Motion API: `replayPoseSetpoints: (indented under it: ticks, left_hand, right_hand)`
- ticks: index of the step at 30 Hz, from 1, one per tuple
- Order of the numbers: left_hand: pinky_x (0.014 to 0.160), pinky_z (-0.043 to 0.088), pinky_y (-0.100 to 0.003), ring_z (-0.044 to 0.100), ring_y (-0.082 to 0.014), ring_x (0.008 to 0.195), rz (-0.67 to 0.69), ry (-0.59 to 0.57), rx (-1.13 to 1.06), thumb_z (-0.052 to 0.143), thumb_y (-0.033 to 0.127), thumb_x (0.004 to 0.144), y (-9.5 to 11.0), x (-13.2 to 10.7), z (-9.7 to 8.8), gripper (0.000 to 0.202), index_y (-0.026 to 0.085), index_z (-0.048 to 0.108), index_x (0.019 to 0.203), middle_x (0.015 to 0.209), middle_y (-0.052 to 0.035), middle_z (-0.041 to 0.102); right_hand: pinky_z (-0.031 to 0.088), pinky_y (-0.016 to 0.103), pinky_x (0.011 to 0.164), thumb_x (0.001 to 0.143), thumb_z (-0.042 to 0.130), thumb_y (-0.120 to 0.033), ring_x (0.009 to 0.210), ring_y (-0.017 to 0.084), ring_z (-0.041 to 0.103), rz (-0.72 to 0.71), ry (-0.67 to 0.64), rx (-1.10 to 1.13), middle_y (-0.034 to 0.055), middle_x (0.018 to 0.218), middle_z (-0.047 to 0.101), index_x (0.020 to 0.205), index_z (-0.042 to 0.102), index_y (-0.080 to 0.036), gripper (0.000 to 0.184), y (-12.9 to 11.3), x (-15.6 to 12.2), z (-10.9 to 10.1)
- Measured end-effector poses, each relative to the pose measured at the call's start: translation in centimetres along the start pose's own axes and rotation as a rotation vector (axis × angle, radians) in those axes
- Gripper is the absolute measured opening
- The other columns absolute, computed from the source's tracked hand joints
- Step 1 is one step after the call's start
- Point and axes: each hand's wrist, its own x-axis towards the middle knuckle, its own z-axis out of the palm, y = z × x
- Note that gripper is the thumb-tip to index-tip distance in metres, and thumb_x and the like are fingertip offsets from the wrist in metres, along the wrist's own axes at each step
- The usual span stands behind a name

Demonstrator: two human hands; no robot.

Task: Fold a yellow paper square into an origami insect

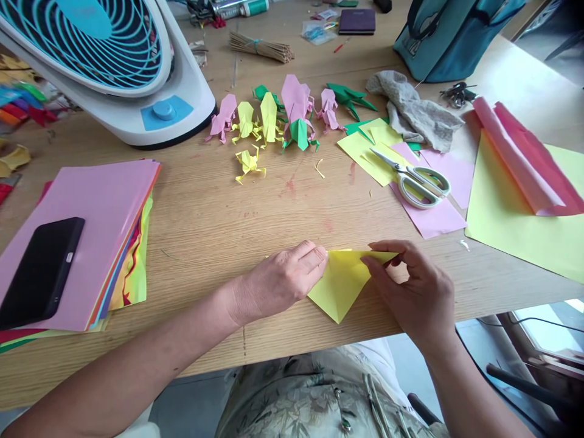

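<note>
A sheet of yellow origami paper [341, 283], folded to a triangle with its point toward me, lies at the table's front edge. My left hand [292, 274] is closed on its left side, the fingers curled and partly hiding that corner. At the right corner my right hand [410, 286] pinches the paper between thumb and fingers. Folded paper frogs in pink, yellow and green stand farther back, among them a small yellow frog [249, 163] and a large pink frog [296, 100]. White-handled scissors [417, 182] rest on yellow and pink paper pieces to the right.
A white and blue fan [164, 109] stands at the back left. A black phone [41, 267] lies on a stack of coloured paper [107, 188]. To the right are a grey cloth [415, 109], a rolled pink sheet [520, 158] and a blue bag [451, 39].
</note>
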Motion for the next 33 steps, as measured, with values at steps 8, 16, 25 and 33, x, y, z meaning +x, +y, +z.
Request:
replayPoseSetpoints:
  ticks: [8, 16, 25, 33]
  left_hand:
    - [0.08, 0.058, -0.033, 0.063, -0.0241, 0.102, -0.006, 0.028, -0.029, 0.046, 0.003, 0.094, 0.0, -0.2, -0.1, 0.027, 0.002, 0.057, 0.119, 0.112, -0.0158, 0.067]
    - [0.086, 0.055, -0.033, 0.062, -0.0212, 0.1, -0.036, 0.01, -0.051, 0.042, 0.005, 0.097, 0.0, -0.2, 0.1, 0.026, 0.008, 0.058, 0.117, 0.109, -0.013, 0.067]
    - [0.087, 0.055, -0.032, 0.062, -0.0206, 0.1, -0.045, 0.025, -0.071, 0.042, 0.006, 0.097, 0.0, -0.2, 0.4, 0.026, 0.008, 0.06, 0.115, 0.11, -0.0139, 0.067]
    - [0.089, 0.054, -0.033, 0.062, -0.0206, 0.101, -0.069, 0.084, -0.136, 0.044, 0.008, 0.097, -0.1, -0.3, 0.8, 0.022, 0.009, 0.059, 0.112, 0.108, -0.0128, 0.067]
  right_hand:
    - [0.053, 0.038, 0.077, 0.088, 0.057, -0.005, 0.092, 0.022, 0.067, -0.501, -0.148, 0.104, 0.0111, 0.107, 0.073, 0.102, 0.063, -0.02, 0.022, -0.8, -0.9, -0.3]
    - [0.053, 0.04, 0.091, 0.088, 0.058, -0.005, 0.109, 0.024, 0.068, -0.657, -0.221, -0.021, 0.0106, 0.114, 0.074, 0.103, 0.064, -0.018, 0.02, -0.8, -2.5, -0.1]
    - [0.051, 0.041, 0.098, 0.091, 0.056, -0.006, 0.114, 0.022, 0.067, -0.682, -0.268, -0.062, 0.0084, 0.118, 0.073, 0.105, 0.065, -0.018, 0.021, -0.3, -3.1, 0.0]
    - [0.051, 0.04, 0.097, 0.091, 0.054, -0.005, 0.112, 0.021, 0.068, -0.652, -0.279, -0.055, 0.0074, 0.115, 0.074, 0.106, 0.065, -0.019, 0.023, -0.5, -3.1, 0.0]
